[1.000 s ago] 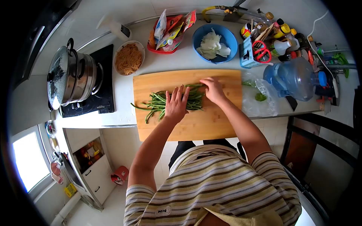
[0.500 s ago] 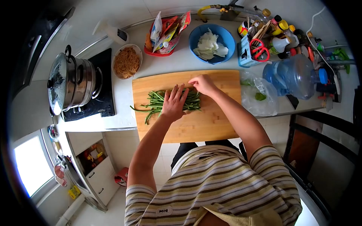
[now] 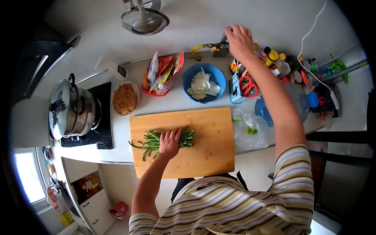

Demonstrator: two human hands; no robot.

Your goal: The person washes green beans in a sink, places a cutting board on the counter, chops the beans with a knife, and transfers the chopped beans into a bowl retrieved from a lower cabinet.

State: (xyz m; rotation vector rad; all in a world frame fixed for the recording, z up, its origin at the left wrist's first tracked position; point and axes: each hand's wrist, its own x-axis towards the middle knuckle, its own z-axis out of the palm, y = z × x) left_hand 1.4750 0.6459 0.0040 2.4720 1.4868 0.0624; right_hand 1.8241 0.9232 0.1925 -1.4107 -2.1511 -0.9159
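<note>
Since the earlier frame, the right hand (image 3: 241,43) has moved off the chopping board (image 3: 211,158) up to the wall at the top right of centre, by a partly hidden grey fixture (image 3: 225,36); whether its bent fingers grip anything I cannot tell. At mid-frame the left hand (image 3: 169,145) lies over the bunch of green beans (image 3: 188,140), fingers extended and slightly parted. These rest on the board's left half, on the bench (image 3: 120,133). Above the board stands a blue bowl (image 3: 187,82) of white slices (image 3: 201,87), just left of red scissors (image 3: 247,88).
</note>
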